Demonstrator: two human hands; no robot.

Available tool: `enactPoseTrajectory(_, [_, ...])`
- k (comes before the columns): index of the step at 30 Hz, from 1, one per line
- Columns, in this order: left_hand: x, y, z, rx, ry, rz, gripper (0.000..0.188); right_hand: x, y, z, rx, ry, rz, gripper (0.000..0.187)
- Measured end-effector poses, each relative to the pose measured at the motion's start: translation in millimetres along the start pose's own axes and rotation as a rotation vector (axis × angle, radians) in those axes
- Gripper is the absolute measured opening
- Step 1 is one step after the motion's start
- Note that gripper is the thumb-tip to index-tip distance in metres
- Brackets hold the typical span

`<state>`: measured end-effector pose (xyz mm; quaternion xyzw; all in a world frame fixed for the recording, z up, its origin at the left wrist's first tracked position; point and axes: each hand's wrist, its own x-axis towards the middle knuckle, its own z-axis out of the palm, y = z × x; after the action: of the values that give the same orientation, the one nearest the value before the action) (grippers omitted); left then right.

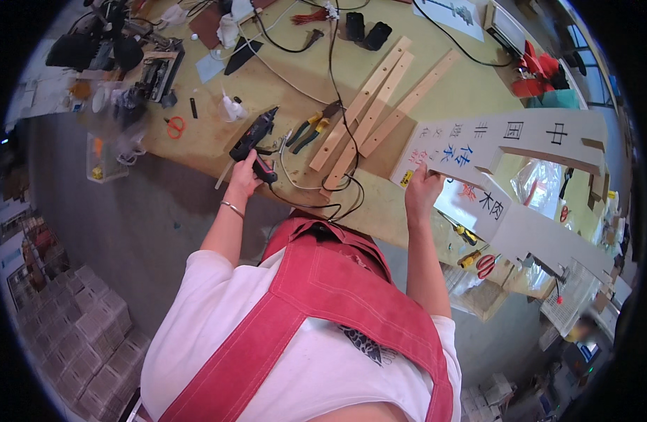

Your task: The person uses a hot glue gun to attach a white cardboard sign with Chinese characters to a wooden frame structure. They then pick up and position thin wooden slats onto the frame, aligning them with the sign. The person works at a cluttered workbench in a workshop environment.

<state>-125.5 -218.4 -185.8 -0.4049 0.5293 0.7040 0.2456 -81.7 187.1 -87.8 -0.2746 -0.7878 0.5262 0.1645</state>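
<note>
The pale yellowish table (464,84) in front of me carries most of what I see, and my red apron (344,281), worn over a white shirt, lies right against its edge. To my right is a large white flat board (499,133) with a wide cut-out and black, blue and red characters; my right hand (425,188) grips it at its near left edge, and I cannot tell whether any of it rests on the table. Three long pale wooden strips (369,121) with small holes lie slantwise on the table between my hands, with a thin black cable (332,70) running across them. My left hand (246,177) is closed on the handle of a black glue gun (251,135) with reddish trim, held over the table's near side, its nozzle pointing away and slightly to the right. Between the glue gun and the strips lie pliers (319,126) with yellow-and-dark handles. Farther left are small orange-handled scissors (174,127), and near them a short, slim black stick (193,107).
</note>
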Motion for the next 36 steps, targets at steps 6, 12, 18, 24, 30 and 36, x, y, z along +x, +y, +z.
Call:
enactPoseTrajectory(6, [-6, -9, -16, 0.592, 0.283, 0.181, 0.039, 0, 19, 6, 0.018, 0.054, -0.076, 0.032])
enactPoseTrajectory(12, [-23, -10, 2, 0.884, 0.517, 0.731, 0.033, -1, 22, 3, 0.000, 0.035, -0.053, 0.030])
enactPoseTrajectory(18, [-46, 11, 79, 0.671, 0.119, 0.846, 0.017, 0, 13, 2, 0.006, 0.048, -0.058, 0.033])
enactPoseTrajectory(24, [-64, 15, 164, 0.610, -0.192, 0.974, 0.015, 0, 21, 4, 0.130, 0.041, -0.016, 0.035])
enactPoseTrajectory(30, [-122, 38, 238, 0.769, -0.523, 1.061, 0.017, -1, 5, -2, 0.115, 0.019, 0.031, 0.040])
enactPoseTrajectory(36, [-149, 48, 285, 0.702, -0.650, 1.147, 0.020, -19, -2, -9, -0.013, 0.060, 0.089, 0.055])
